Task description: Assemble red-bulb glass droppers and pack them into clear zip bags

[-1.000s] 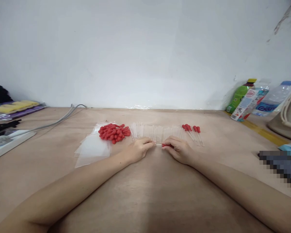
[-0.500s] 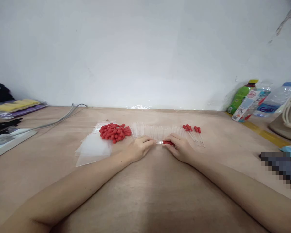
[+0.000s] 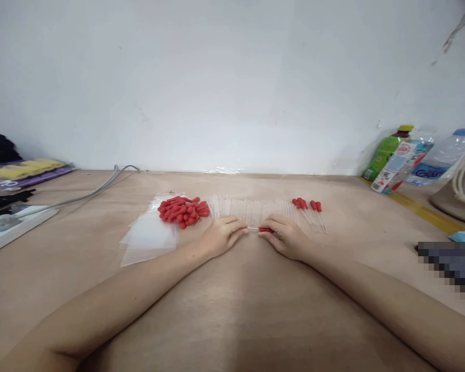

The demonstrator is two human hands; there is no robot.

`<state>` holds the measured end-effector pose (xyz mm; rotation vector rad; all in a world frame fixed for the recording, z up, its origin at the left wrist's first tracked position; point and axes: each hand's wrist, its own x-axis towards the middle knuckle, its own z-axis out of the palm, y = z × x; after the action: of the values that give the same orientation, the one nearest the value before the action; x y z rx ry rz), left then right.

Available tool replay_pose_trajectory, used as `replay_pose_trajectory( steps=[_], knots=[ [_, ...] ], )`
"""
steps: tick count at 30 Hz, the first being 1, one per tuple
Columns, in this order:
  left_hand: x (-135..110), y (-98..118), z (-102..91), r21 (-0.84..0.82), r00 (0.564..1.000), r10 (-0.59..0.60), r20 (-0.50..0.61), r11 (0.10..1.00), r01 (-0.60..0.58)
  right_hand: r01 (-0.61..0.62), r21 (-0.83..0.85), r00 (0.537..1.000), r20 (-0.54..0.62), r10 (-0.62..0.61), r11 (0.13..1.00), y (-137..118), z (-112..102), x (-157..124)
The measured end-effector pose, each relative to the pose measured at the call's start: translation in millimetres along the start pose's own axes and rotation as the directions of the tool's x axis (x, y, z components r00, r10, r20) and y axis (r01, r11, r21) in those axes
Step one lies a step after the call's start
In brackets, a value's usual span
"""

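Observation:
My left hand (image 3: 223, 235) pinches the clear glass tube (image 3: 253, 228) of a dropper, low over the wooden table (image 3: 232, 310). My right hand (image 3: 284, 236) pinches a red rubber bulb (image 3: 266, 230) at the tube's right end. Both hands are closed and almost touch. Just behind them lies a row of clear glass tubes (image 3: 251, 209). A heap of red rubber bulbs (image 3: 183, 211) sits behind my left hand. Several finished droppers with red bulbs (image 3: 309, 211) lie behind my right hand.
Clear plastic bags (image 3: 149, 236) lie left of the red heap. A grey cable (image 3: 89, 194) runs along the far left, near books and a white board (image 3: 11, 227). Bottles (image 3: 403, 157) stand at the far right against the white wall, beside a beige bag (image 3: 463, 188).
The hands have stayed in place, with the red bulb shifting slightly along the tube between the fingers. The camera view has moved only a little.

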<state>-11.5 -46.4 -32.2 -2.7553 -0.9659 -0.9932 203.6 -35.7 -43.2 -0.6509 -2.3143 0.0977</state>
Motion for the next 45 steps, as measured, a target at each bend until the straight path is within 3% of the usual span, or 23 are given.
replay_pose_trajectory(
  steps=[16, 21, 25, 31, 35, 37, 41, 45],
  knots=[
    [0.8, 0.4, 2.0, 0.014, 0.999, 0.023, 0.042, 1.000, -0.024, -0.001, 0.033, 1.000, 0.019, 0.001, 0.999, -3.3, 3.5, 7.4],
    [1.8, 0.1, 2.0, -0.051, 1.000, -0.016, -0.009, 0.999, 0.015, -0.112, 0.161, 0.993, -0.023, 0.117, 0.981, -4.2, -3.2, 9.3],
    [1.4, -0.3, 1.3, -0.113, 0.994, -0.101, -0.034, 0.989, 0.096, -0.292, 0.387, 0.930, -0.098, 0.354, 0.874, -1.7, -5.7, 10.8],
    [0.6, -0.5, -1.9, -0.132, 0.980, -0.190, -0.054, 0.975, 0.181, -0.393, 0.601, 0.781, -0.182, 0.598, 0.696, 13.8, -30.9, 25.3],
    [2.2, -0.8, -2.1, -0.077, 0.986, -0.157, -0.056, 0.985, 0.152, -0.576, 0.505, 0.623, -0.238, 0.745, 0.643, 39.0, -65.6, 25.0],
    [3.2, -1.1, -1.5, -0.055, 0.988, -0.143, -0.050, 0.989, 0.140, -0.670, 0.376, 0.579, -0.276, 0.767, 0.640, 55.1, -78.1, 17.9],
    [4.4, -1.6, -0.4, -0.028, 0.990, -0.134, -0.034, 0.991, 0.133, -0.779, 0.059, 0.588, -0.281, 0.759, 0.625, 82.4, -83.6, 0.5],
    [5.0, -0.8, -0.6, -0.015, 0.990, -0.141, -0.013, 0.990, 0.140, -0.788, -0.201, 0.615, -0.278, 0.738, 0.581, 97.7, -74.1, -9.8]
  ],
)
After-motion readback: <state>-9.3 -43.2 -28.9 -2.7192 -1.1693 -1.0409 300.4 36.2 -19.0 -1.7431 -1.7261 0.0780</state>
